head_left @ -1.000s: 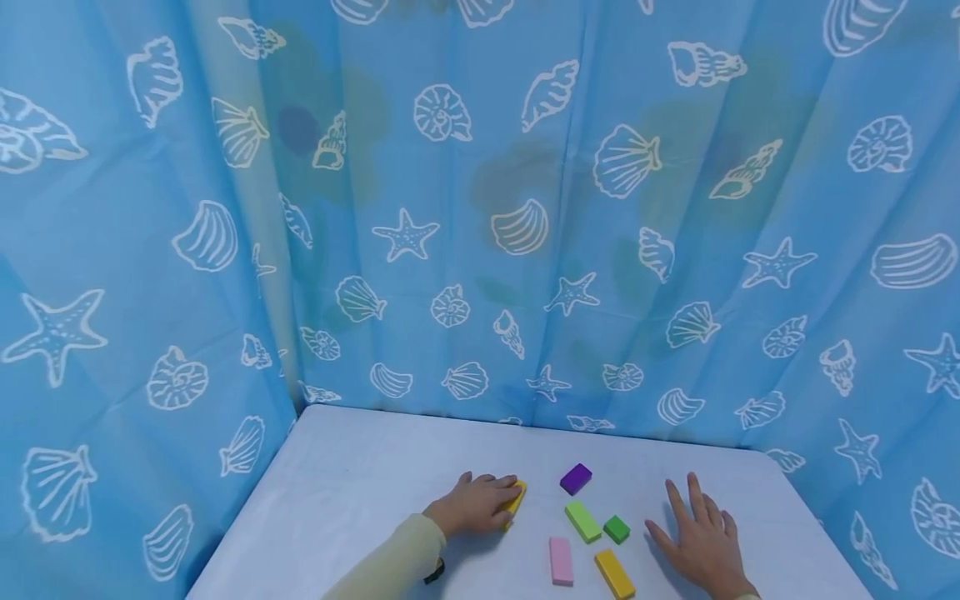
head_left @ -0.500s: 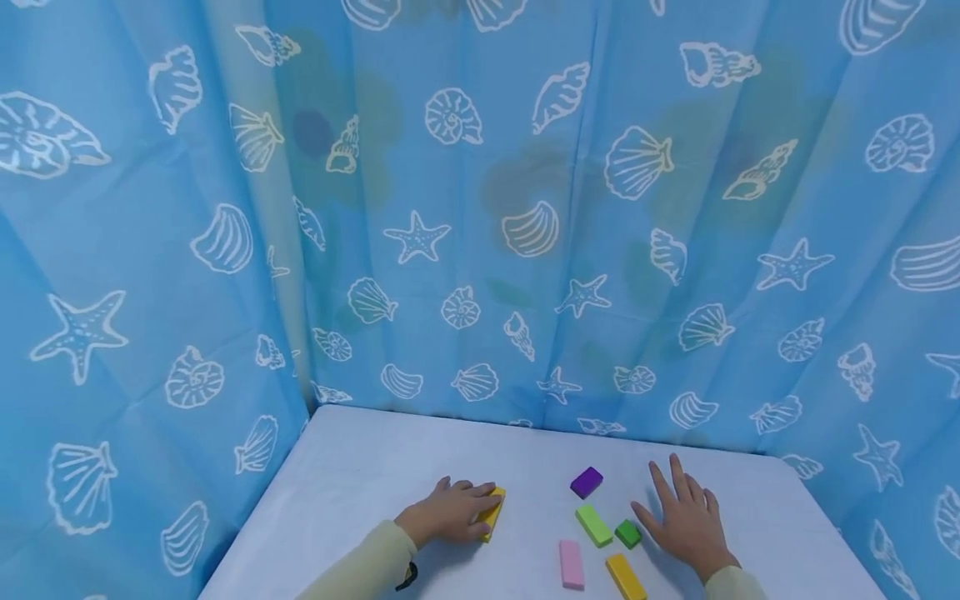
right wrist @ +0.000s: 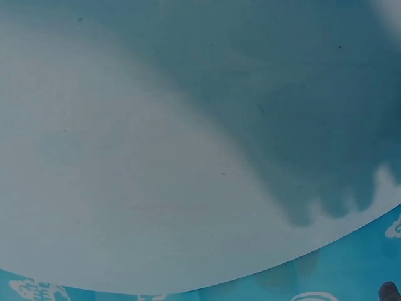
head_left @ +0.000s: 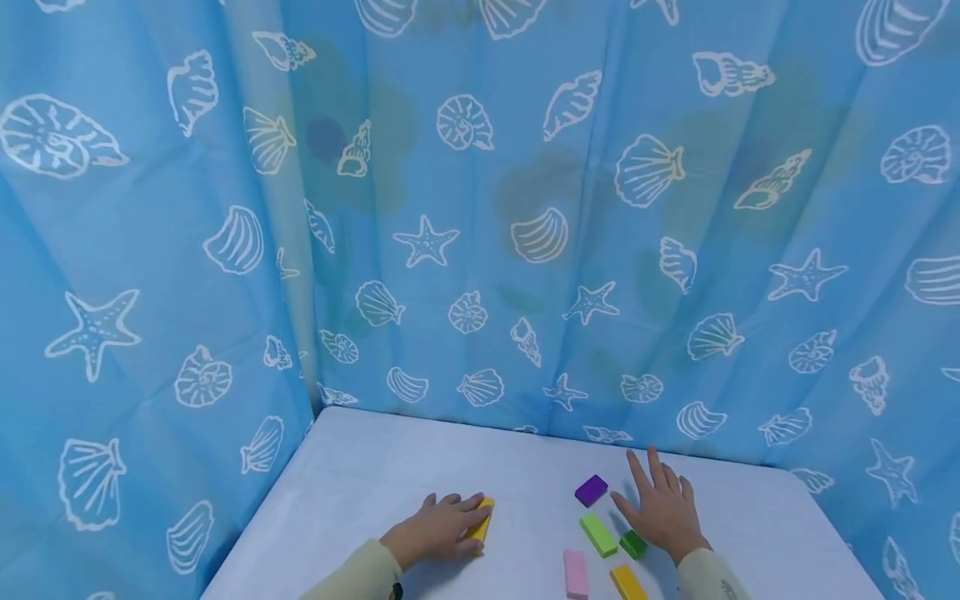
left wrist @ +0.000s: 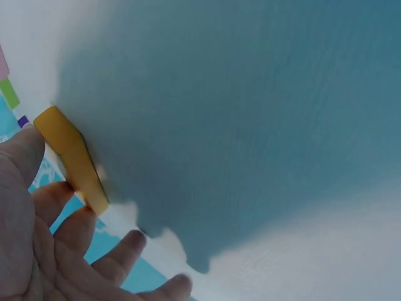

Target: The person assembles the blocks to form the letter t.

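My left hand [head_left: 438, 531] holds a yellow block [head_left: 482, 525] on the left part of the white table [head_left: 360, 467]. In the left wrist view the thumb meets one end of the yellow block [left wrist: 72, 157] and two fingertips touch its other end; the remaining fingers reach past it. My right hand [head_left: 663, 507] hovers with spread fingers, holding nothing, beside a purple block [head_left: 592, 490] and a green block [head_left: 633, 544]. The right wrist view has only that hand's shadow and one fingertip [right wrist: 389, 293] at its corner.
A light green block [head_left: 597, 534], a pink block [head_left: 575, 573] and another yellow block [head_left: 627, 582] lie between the hands. Blue curtains [head_left: 480, 250] with white shell prints stand along the table's back and left edges.
The left hand has shifted left with the yellow block. My right hand has come left and farther out, nearer the purple and green blocks. The head view has turned slightly.
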Available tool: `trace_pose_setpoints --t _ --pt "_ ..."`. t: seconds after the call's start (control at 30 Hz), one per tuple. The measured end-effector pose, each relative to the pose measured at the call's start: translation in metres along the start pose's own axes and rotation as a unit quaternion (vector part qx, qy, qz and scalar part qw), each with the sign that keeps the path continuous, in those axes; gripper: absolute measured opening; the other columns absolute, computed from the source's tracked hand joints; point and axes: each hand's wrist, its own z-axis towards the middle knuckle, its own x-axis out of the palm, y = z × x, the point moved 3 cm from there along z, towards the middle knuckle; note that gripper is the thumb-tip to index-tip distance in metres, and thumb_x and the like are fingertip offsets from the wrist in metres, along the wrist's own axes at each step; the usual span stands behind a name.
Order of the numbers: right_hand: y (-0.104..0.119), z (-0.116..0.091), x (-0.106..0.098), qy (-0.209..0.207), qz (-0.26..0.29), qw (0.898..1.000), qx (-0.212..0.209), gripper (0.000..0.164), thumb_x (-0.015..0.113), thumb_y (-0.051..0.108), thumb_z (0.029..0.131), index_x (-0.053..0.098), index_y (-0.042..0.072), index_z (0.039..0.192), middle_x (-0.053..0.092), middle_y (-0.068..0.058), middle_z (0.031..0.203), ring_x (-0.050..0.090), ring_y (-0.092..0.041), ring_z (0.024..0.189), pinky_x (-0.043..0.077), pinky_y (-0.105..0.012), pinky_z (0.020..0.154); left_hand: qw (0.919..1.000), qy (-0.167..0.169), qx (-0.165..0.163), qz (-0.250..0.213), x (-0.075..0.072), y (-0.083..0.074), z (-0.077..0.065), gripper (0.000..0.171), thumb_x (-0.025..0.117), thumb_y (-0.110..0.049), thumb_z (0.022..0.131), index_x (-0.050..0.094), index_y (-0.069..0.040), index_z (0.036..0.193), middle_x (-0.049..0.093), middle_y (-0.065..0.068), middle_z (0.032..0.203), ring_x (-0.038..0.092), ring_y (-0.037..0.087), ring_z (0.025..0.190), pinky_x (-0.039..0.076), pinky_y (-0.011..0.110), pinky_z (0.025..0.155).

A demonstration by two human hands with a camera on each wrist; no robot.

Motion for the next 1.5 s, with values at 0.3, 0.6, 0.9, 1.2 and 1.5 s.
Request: trace_pose_setpoints --t 0.3,0.6,0.9,1.2,1.5 --pt "0.006 0.013 -0.002 -0.008 -0.007 1.0 -0.013 0.084 0.057 0.056 0.092 0.028 0.009 0.155 0.011 -0.028 0.161 0.029 -0.056 0.135 0.018 -0.075 0.11 0.9997 -0.023 -0.004 -0.002 0.001 -0.005 -0.002 0.061 0.049 -0.061 0.096 0.038 -0.036 0.151 0.032 -0.009 0.161 0.043 0.031 0.14 0.037 0.064 0.108" --pt "0.032 0.029 0.005 0.008 0.013 0.999 -0.029 0.082 0.058 0.052 0.092 0.027 0.012 0.156 0.011 -0.027 0.162 0.028 -0.056 0.138 0.019 -0.074 0.11 0.9989 -0.036 -0.031 -0.007 -0.001 -0.007 -0.004 0.061 0.054 -0.058 0.095 0.043 -0.033 0.149 0.037 -0.006 0.159 0.046 0.032 0.137 0.04 0.063 0.106" --pt "0.037 0.032 0.015 0.033 0.012 0.999 -0.021 0.086 0.055 0.061 0.092 0.025 0.014 0.157 0.008 -0.028 0.162 0.026 -0.059 0.138 0.019 -0.076 0.109 0.9988 -0.048 -0.005 -0.008 0.001 -0.01 -0.001 0.058 0.051 -0.058 0.097 0.044 -0.033 0.149 0.036 -0.008 0.159 0.046 0.032 0.138 0.041 0.064 0.105" --pt "0.049 0.025 0.026 0.078 0.029 0.996 -0.013 0.088 0.049 0.066 0.092 0.021 0.015 0.158 0.004 -0.027 0.163 0.023 -0.06 0.139 0.02 -0.077 0.107 0.9995 -0.031 -0.009 -0.003 -0.002 -0.011 -0.005 0.057 0.052 -0.055 0.097 0.044 -0.033 0.149 0.036 -0.009 0.159 0.045 0.033 0.139 0.041 0.064 0.105" --pt "0.055 0.023 0.037 0.11 0.044 0.993 -0.016 0.087 0.047 0.067 0.093 0.022 0.015 0.158 0.003 -0.028 0.163 0.023 -0.06 0.138 0.023 -0.078 0.105 0.9993 -0.03 -0.016 -0.017 0.004 -0.009 -0.011 0.057 0.052 -0.055 0.097 0.044 -0.032 0.148 0.036 -0.01 0.159 0.044 0.033 0.139 0.04 0.063 0.107"
